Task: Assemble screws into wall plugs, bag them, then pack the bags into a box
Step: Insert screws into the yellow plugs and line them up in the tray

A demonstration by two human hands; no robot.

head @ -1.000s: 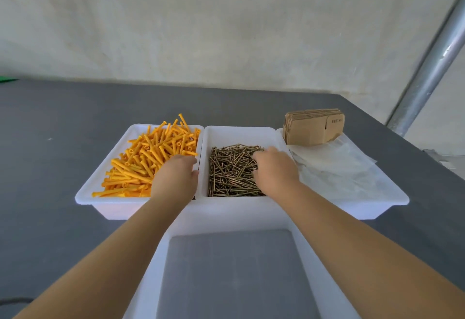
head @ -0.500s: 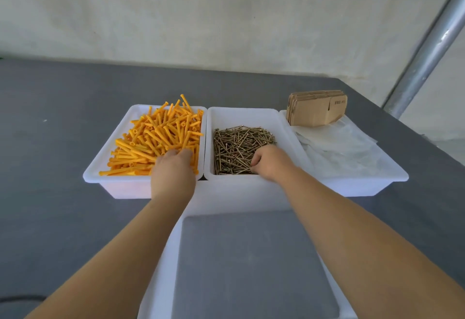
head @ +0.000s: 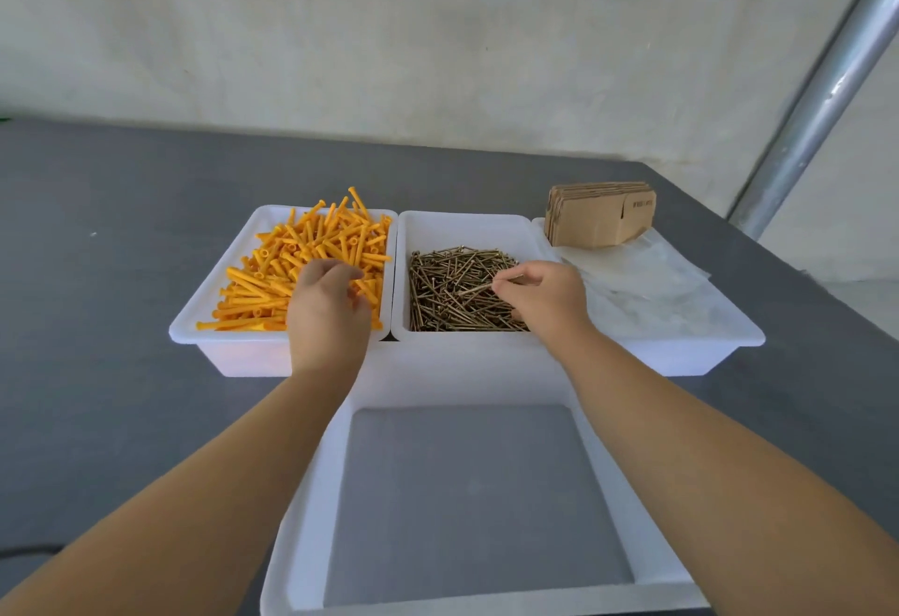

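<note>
— Where are the hands?

— Both reach over the far trays. The left hand [head: 327, 304] is down in the pile of orange wall plugs [head: 311, 270], its fingers [head: 351, 281] curled into the heap. They seem to close on a plug or two, but the back of the hand hides the tips, so I cannot tell what they actually grasp.

— And the other?

— The right hand [head: 545, 297] hovers over the screws [head: 457, 289]. Its fingers [head: 506, 281] pinch one screw [head: 486, 287], thumb and forefinger together, with the shaft sticking out to the left of the fingertips and lying just above the pile.

— What holds all that?

— Three white trays side by side on the dark grey counter [head: 97, 275]. The plug tray [head: 233, 353] sits under the left fingers, the screw tray [head: 462, 226] under the right ones, their rims touching. Just right of the right fingers stands a third tray [head: 705, 348] with clear plastic bags [head: 647, 284] spread in it and a bundle of flattened cardboard boxes [head: 601, 214] upright at its far end.

— Anything nearer?

— A larger white tray [head: 301, 542] lies on the near side of both hands, between the forearms, its far wall against the other trays. Beyond the fingers a pale sheet wall [head: 389, 32] rises behind the counter, and a metal pole [head: 822, 95] slants up at far right.
</note>
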